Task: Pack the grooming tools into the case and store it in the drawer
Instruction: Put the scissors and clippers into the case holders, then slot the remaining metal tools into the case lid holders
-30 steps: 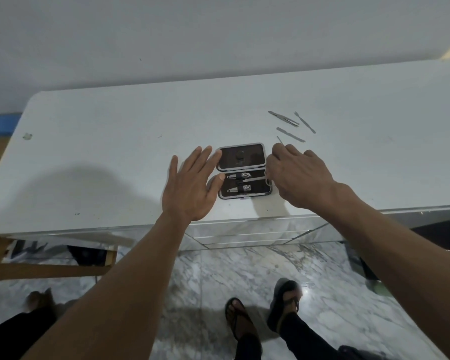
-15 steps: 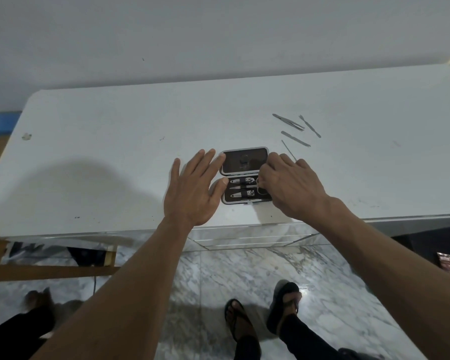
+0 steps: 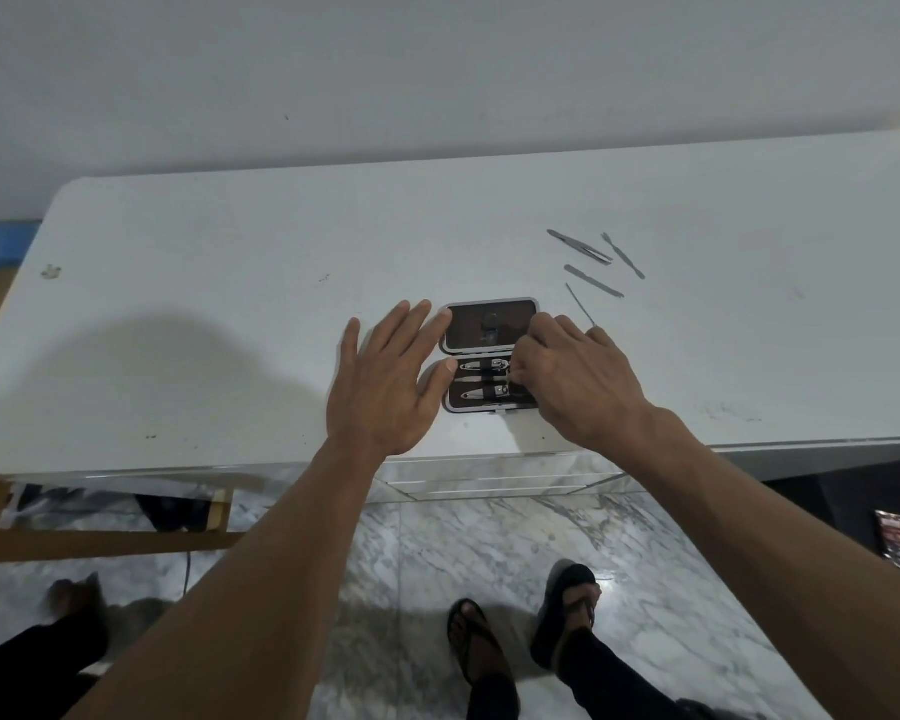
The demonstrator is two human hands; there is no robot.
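The case lay open on the white counter, close to its near edge, with the empty lid half away from the person and the tool half toward them. Two nail clippers sat under the elastic straps of the tool half, and a thin implement lay between them.

The left hand rested flat on the counter, fingers spread, with the thumb and forefinger tips touching the left edge of the case, apparently to steady it. The right hand covered the right end of the tool half; its fingers were curled together over a small tool at the strap, but the exact pinch was hidden by the hand itself.

Four slim metal tools remained loose on the counter, beyond and to the right of the case: the tweezers, a double-ended pusher, a flat file and a thin pick, the last lying just beside the right hand.

Judged from this layout, packing was roughly half complete. The four loose tools were still to be seated, the case was still to be closed, and storage in the drawer had not begun. No open drawer was visible.
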